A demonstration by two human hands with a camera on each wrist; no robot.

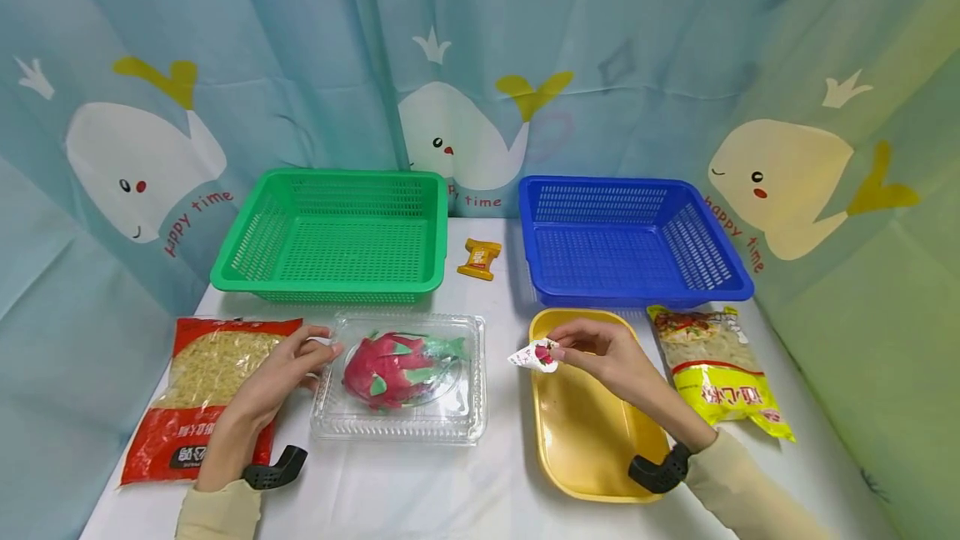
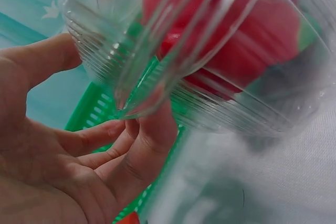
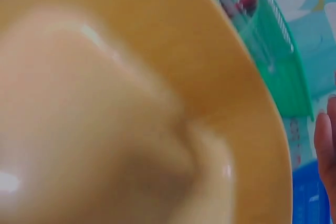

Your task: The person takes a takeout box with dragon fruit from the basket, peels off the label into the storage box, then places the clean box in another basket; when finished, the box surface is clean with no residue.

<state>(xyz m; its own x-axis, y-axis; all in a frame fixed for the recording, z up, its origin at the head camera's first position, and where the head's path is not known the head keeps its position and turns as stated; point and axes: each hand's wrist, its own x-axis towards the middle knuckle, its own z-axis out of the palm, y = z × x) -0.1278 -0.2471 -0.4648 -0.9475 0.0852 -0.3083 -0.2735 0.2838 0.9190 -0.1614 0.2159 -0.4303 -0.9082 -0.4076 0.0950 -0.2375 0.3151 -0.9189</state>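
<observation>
So the right hand (image 1: 603,352) has the interesting grip: thumb and fingers closed in a light pinch on the fat end of a little white packet (image 1: 536,356) with a red print on it. The packet is up at the left rim of the yellow tub (image 1: 573,432), its pointy end sticking out past that edge toward the middle of the table (image 1: 506,461). The right wrist cam is mostly a blur of yellow, so I can't say whether the packet touches the rim or sits just above it.

Left hand (image 1: 285,369) is curled loosely at the left edge of the clear box (image 1: 397,433), fingertips on the plastic with a corner of it held between them (not much of a squeeze by the look of it). Inside the box is a dragon fruit (image 1: 390,369).

My read is that the step in hand is placing the packet while the left hand steadies the box. The next move would call for a gentle pinch, the pointy end clear of the tub rim, and a clean release, without the left hand dragging the box.

Further out, a red noodle bag (image 1: 206,373) lies under the left forearm and a yellow noodle bag (image 1: 716,373) is right of the tub. Behind are a green basket (image 1: 356,257) and a blue basket (image 1: 611,261), with an orange snack (image 1: 479,260) between them
</observation>
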